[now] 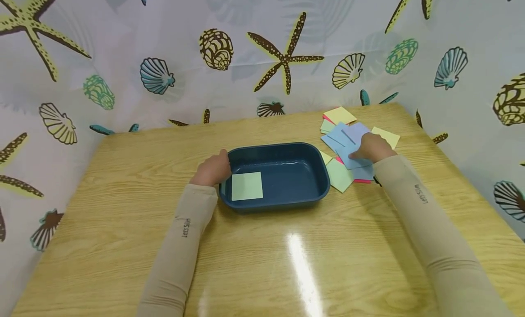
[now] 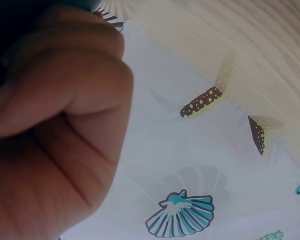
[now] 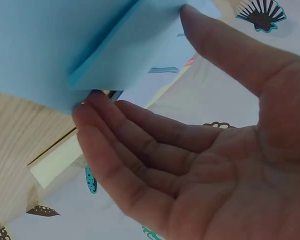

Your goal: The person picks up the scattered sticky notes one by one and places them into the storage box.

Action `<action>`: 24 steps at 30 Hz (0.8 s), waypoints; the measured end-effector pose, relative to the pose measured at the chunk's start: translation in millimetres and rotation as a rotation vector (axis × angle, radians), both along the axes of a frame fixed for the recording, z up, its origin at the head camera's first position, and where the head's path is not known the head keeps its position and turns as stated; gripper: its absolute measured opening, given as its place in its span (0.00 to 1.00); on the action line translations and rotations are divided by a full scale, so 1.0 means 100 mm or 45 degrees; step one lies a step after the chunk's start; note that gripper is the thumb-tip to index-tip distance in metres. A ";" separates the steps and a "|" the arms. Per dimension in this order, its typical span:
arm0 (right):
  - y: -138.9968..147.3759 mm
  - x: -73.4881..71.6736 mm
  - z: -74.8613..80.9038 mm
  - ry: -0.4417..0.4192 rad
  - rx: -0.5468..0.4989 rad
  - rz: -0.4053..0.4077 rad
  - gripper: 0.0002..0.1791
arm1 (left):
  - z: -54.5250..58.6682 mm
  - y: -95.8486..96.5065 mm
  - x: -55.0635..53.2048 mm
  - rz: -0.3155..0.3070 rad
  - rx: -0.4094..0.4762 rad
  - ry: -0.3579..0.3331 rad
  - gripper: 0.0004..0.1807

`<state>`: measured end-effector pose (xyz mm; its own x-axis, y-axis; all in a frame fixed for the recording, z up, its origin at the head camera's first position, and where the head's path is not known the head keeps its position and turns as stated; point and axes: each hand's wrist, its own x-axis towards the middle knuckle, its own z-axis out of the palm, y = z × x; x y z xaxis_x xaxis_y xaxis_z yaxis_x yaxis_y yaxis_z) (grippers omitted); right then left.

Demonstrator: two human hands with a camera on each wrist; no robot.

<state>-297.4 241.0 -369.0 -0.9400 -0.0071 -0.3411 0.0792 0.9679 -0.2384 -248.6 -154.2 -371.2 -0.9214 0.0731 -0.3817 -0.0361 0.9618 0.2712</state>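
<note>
The left hand [image 1: 212,168] grips the left end of the blue tray [image 1: 293,182], a pale green note [image 1: 247,186] inside — the right hand [image 1: 374,147] pinches blue paper [image 1: 343,148] among notes [image 1: 340,176] beside it

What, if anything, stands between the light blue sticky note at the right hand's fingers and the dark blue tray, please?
Mainly a pale green sticky note and a pale yellow one, lying beside the dark blue tray; the light blue sticky note would likely also need to clear the tray's right wall.
</note>
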 end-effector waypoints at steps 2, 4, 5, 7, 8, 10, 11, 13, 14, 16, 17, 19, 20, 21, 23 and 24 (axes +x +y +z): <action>-0.01 -0.02 -0.01 -0.004 -0.005 -0.008 0.36 | 0.00 0.00 0.01 0.008 0.002 0.002 0.25; -0.03 -0.02 -0.02 0.001 -0.004 -0.019 0.36 | 0.00 0.00 0.01 0.007 0.002 0.006 0.25; -0.03 -0.02 -0.02 0.009 -0.001 -0.025 0.35 | 0.00 0.00 0.02 -0.001 -0.001 0.009 0.25; -0.04 -0.02 -0.01 0.041 0.005 -0.037 0.34 | 0.00 0.00 0.02 -0.011 -0.001 0.020 0.25; -0.05 -0.01 0.00 0.063 0.003 -0.040 0.32 | 0.00 -0.01 0.02 -0.014 -0.002 0.026 0.25; -0.06 -0.01 0.01 0.112 -0.009 -0.048 0.25 | -0.01 -0.01 0.01 -0.019 0.000 0.038 0.24; -0.06 0.00 0.02 0.140 -0.020 -0.042 0.22 | -0.01 -0.01 0.01 -0.021 0.001 0.041 0.24; -0.06 0.00 0.05 0.173 -0.063 -0.030 0.15 | 0.00 -0.01 0.02 -0.015 0.005 0.045 0.23; -0.07 0.00 0.08 0.184 -0.087 -0.026 0.11 | 0.00 -0.01 0.02 -0.014 0.007 0.042 0.23; -0.08 0.01 0.15 0.222 -0.126 -0.002 0.07 | 0.00 0.00 0.02 -0.010 0.011 0.035 0.23; -0.09 0.02 0.19 0.241 -0.141 0.013 0.07 | 0.00 0.00 0.02 -0.009 0.011 0.032 0.23; -0.14 0.04 0.29 0.282 -0.161 0.020 0.07 | 0.00 -0.01 0.02 -0.011 0.011 0.028 0.24; -0.16 0.05 0.34 0.315 -0.162 0.023 0.08 | 0.00 -0.01 0.02 -0.010 0.010 0.027 0.24; -0.19 0.06 0.39 0.344 -0.171 0.024 0.11 | 0.00 -0.01 0.01 -0.012 0.009 0.028 0.23; -0.24 0.07 0.48 0.394 -0.192 0.026 0.14 | 0.00 -0.02 0.01 -0.017 0.006 0.032 0.23; -0.28 0.07 0.52 0.419 -0.205 0.024 0.14 | 0.00 -0.02 0.01 -0.020 0.003 0.034 0.23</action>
<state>-290.6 213.5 -316.7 -0.9984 -0.0547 -0.0133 -0.0449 0.9165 -0.3976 -247.5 -156.3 -371.3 -0.9300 0.0882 -0.3568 -0.0139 0.9616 0.2740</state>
